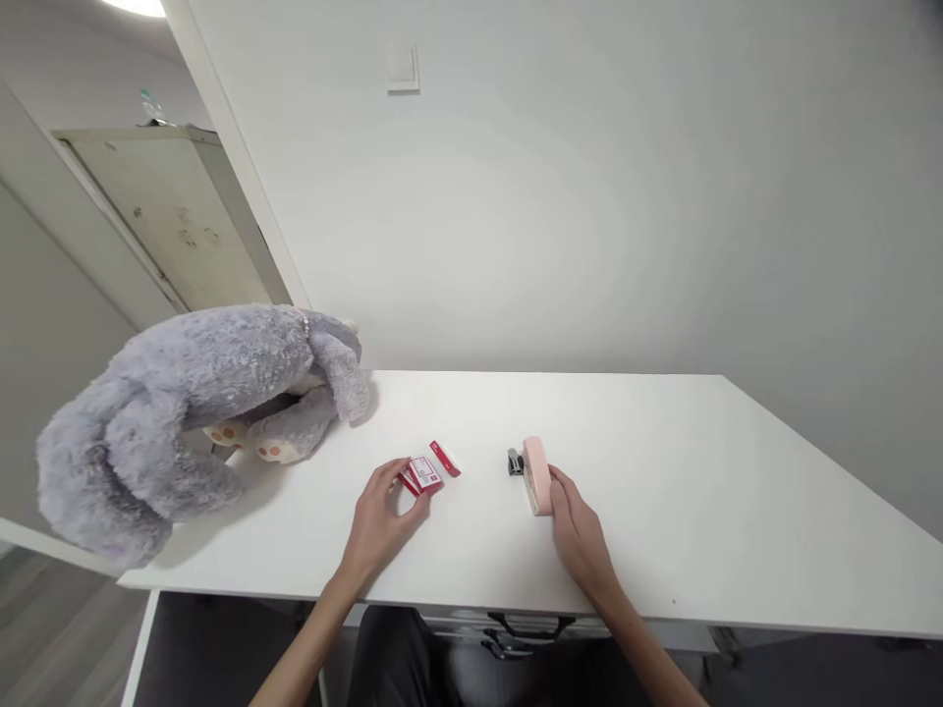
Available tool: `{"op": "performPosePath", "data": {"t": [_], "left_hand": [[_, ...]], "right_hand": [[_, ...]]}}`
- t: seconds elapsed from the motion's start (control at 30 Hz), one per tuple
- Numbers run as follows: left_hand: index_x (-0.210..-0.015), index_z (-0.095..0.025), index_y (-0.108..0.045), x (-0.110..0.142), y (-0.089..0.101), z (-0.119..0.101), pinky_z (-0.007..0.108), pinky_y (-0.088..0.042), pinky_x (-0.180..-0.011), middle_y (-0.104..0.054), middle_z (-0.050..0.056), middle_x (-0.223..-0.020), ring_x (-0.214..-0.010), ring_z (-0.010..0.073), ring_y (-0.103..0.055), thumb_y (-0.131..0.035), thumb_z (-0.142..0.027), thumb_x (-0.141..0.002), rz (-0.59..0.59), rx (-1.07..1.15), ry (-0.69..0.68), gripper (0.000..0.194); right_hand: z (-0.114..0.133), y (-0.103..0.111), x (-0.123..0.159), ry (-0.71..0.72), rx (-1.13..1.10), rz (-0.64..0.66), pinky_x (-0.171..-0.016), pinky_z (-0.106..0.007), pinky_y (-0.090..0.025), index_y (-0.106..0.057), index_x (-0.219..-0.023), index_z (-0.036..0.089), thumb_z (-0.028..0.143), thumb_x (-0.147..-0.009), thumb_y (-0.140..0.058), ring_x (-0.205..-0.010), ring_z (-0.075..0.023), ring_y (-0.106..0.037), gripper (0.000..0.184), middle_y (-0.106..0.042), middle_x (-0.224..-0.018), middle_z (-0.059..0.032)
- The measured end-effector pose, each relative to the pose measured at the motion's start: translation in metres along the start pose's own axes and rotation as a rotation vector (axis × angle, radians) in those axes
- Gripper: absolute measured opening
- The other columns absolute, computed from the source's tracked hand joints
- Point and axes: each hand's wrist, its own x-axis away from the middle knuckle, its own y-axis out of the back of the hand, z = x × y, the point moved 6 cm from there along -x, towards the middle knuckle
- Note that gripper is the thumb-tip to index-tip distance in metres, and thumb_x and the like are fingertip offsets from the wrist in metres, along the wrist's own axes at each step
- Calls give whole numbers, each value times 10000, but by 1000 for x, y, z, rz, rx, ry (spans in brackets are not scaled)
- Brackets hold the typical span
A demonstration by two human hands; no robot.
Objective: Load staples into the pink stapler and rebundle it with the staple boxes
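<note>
My left hand (381, 520) curves around small red-and-white boxes (425, 475) on the table, thumb at the near side and fingers at the far left corner. They look like staple boxes, one partly over another. Just beyond them lies a narrow red-and-white box (445, 459), apart from the hand. My right hand (581, 535) is at the right side of a pink stapler (538, 475), its fingers close together against it; some fingertips are hidden. Left of the stapler's far half sits a small black-and-silver piece (515, 462), whose kind I cannot make out.
A large grey plush toy (221, 368) slumps over the left end of the white table (663, 471). Behind the table rises a wall with a light switch (402, 69). Drawer handles (530, 628) show below the front edge. A metal cabinet (147, 211) stands at far left.
</note>
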Motion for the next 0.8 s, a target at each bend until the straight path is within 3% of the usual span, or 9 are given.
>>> {"op": "performPosePath", "data": {"t": [0.23,0.4,0.5,0.63,0.8], "left_hand": [[-1307,-222,-557,2,7,9,462,-568,-962,-660,104,-1286,-1079,279,-688,-736,-451,-832,-86,20,78,557],[-1278,-209,-551,8,16,16,499,-550,-1006,-642,114,-1265,-1113,300,-675,-710,-448,-848,-117,-30,93,517],[-1325,-203,-525,13,19,13,539,-501,-1085,-608,137,-1325,-1234,328,-619,-686,-440,-874,-110,-102,60,534],[-1420,-237,-509,13,10,-7,579,-381,-1196,-494,138,-1537,-1455,351,-436,-631,-401,-940,-4,-226,-96,521],[-1502,-330,-505,4,-20,-29,618,-263,-1249,-465,60,-1608,-1548,348,-305,-595,-383,-987,205,-339,-314,526]], "right_hand": [[-3,-1,-1,-29,19,19,-1149,-438,-380,-533,-1467,188,599,-1029,-280,-1396,-295,-521,651,-585,-1502,-113],[-4,0,-2,-21,28,22,-1144,-428,-377,-542,-1452,194,595,-1032,-274,-1388,-291,-529,640,-598,-1491,-107],[-3,0,-2,-24,26,23,-1139,-426,-379,-545,-1450,195,594,-1034,-274,-1382,-293,-534,637,-603,-1487,-107],[-1,0,-2,-16,13,18,-1126,-425,-391,-557,-1442,198,594,-1033,-281,-1368,-298,-549,633,-615,-1474,-109],[2,1,-1,11,10,7,-1105,-414,-417,-576,-1429,199,583,-1030,-293,-1339,-292,-577,622,-642,-1440,-110]]}}
